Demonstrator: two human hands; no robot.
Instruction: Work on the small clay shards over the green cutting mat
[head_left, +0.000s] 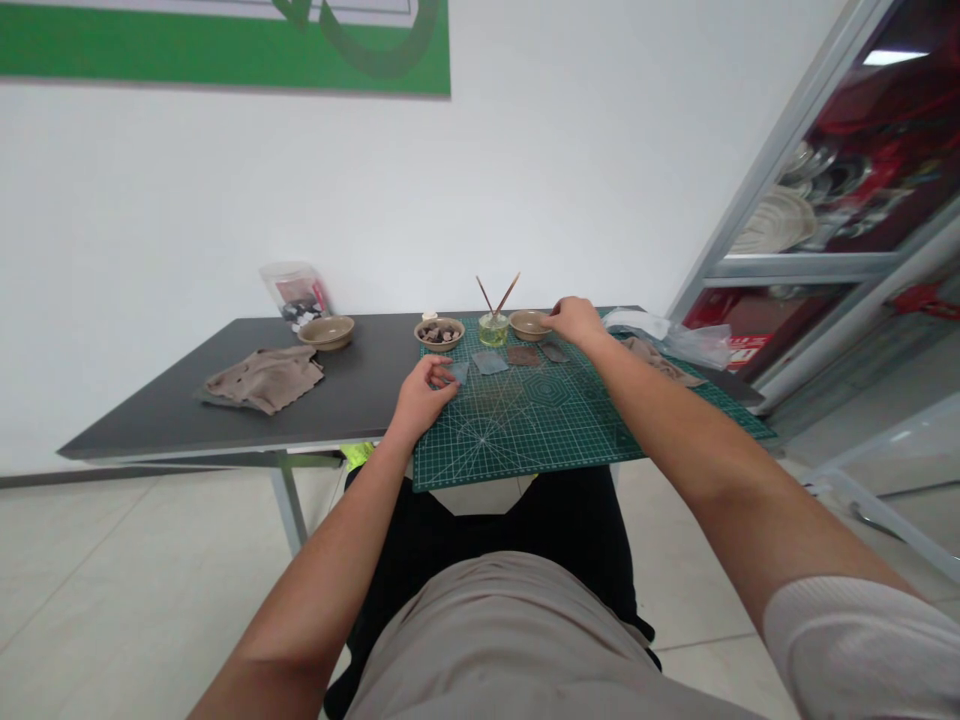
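A green cutting mat [540, 430] lies on the dark table [150, 410]. My left hand [424, 392] rests at the mat's left edge, fingers pinched on a small grey-blue flat piece [458, 372]. More flat pieces lie in a row: a bluish one [490, 362], a brown one [523, 355], a grey one [554, 352]. My right hand [576, 320] reaches to the far side, fingers curled at the rim of a small tan bowl [529, 324]. What it grips, if anything, is hidden.
A bowl of dark lumps [439, 332], a glass jar with two sticks [493, 326], another tan bowl [327, 331], a plastic container [296, 293], a brown cloth [264, 380] and a plastic bag [675, 338] are on the table. A metal-framed glass cabinet [825, 190] stands at right.
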